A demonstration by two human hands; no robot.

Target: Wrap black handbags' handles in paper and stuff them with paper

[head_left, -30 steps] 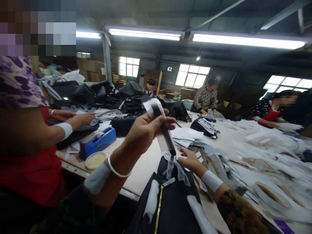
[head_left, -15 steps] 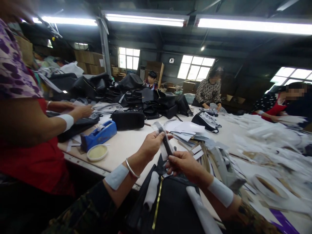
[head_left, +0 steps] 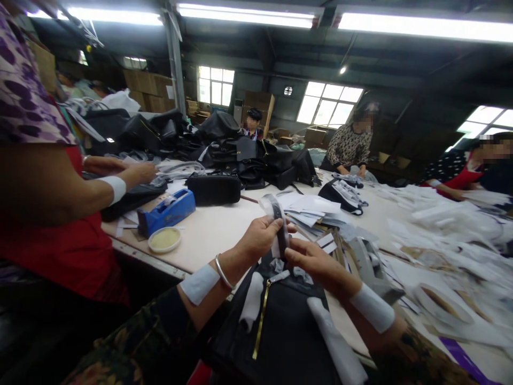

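Strap (head_left: 282, 241), one, two hands (head_left: 261, 235) on it

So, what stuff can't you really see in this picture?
All in the head view:
- Where the long, dark, clear-wrapped strap ends below: covered by the right hand.
- Bottom of the black bag with a gold metal zipper: cut off by the lower edge.
- Any lettering on the heaped, black, leathery-looking bags: too small.
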